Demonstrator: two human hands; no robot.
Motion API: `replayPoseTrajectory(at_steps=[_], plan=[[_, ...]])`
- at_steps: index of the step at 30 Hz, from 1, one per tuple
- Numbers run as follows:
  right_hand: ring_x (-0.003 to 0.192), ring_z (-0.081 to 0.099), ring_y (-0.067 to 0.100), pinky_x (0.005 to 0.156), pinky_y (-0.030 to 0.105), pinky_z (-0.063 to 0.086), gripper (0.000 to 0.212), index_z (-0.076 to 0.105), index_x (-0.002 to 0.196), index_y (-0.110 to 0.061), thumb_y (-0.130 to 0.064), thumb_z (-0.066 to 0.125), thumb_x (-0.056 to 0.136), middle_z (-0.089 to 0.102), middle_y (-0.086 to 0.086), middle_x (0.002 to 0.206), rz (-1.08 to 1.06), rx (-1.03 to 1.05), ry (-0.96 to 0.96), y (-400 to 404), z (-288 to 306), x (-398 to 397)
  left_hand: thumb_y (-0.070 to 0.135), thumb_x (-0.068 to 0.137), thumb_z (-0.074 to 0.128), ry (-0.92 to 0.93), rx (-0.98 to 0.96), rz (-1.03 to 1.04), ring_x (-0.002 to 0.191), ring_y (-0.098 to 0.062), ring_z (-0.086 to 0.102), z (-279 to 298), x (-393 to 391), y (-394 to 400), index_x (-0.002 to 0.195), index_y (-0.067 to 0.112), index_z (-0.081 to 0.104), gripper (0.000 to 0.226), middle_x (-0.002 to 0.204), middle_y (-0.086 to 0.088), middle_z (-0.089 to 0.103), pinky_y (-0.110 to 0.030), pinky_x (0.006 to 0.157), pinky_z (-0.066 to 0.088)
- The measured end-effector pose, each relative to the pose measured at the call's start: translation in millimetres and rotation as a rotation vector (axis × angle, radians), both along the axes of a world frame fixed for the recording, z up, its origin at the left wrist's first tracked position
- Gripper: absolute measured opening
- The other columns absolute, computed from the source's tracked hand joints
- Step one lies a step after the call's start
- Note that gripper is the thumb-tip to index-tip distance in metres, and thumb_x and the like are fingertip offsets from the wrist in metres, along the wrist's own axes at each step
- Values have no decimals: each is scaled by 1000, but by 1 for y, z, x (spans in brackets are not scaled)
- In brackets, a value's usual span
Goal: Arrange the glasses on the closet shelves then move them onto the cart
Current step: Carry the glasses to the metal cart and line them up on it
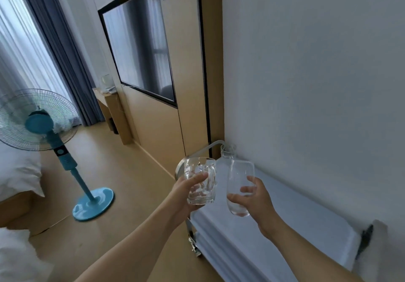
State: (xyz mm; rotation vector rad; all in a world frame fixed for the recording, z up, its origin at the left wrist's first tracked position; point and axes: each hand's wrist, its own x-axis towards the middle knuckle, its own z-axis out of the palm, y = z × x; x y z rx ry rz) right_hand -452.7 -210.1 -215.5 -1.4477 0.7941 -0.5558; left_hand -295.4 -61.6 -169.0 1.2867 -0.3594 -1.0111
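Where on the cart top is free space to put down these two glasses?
The cart top is bare from under the right hand to its near end by the wall. The far corner is crowded: a small glass bottle stands beside the handle.

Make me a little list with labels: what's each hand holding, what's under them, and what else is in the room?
left hand: grips a glass mug with a handle
right hand: grips a smooth tumbler
below the hands: white cart, top tray
already on the cart: one glass at the far corner
also in the room: blue fan, wall TV
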Motion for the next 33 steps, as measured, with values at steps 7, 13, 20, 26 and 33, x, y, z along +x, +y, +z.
replayPoseTrajectory(at_steps=[7,13,20,26,33], plan=[[104,62,21,86,50,59,87,42,136,-32,-24,94,67,57,1,118,-188,47,43,-7,-22,38,44,52,99,9,138,-84,110,-40,68,-24,68,-34,126,24,65,84,130,-17,63,-58,89,58],[101,62,18,75,39,58,86,42,135,-31,-21,94,67,57,2,118,-308,80,82,-3,-40,59,38,66,93,71,165,-136,112,-38,65,-37,102,-54,130,24,56,75,129,-11,51,-54,82,61],[104,63,21,84,56,59,90,43,134,-35,-23,97,63,58,2,117,-393,131,132,-11,-58,77,54,49,95,-32,241,-203,111,-27,66,-60,126,-76,122,25,61,86,122,-6,64,-50,91,58],[102,65,21,86,50,59,86,43,133,-33,-22,95,66,58,2,116,-429,152,166,-42,-71,87,15,75,88,-69,247,-262,78,-9,74,-68,141,-114,111,17,66,43,90,7,79,-24,64,55],[101,66,22,84,55,59,88,44,133,-33,-24,96,64,59,3,117,-451,209,167,-110,-98,109,10,67,94,-175,363,-239,104,-17,59,-97,156,-190,118,19,47,69,118,-4,59,-31,80,48]])
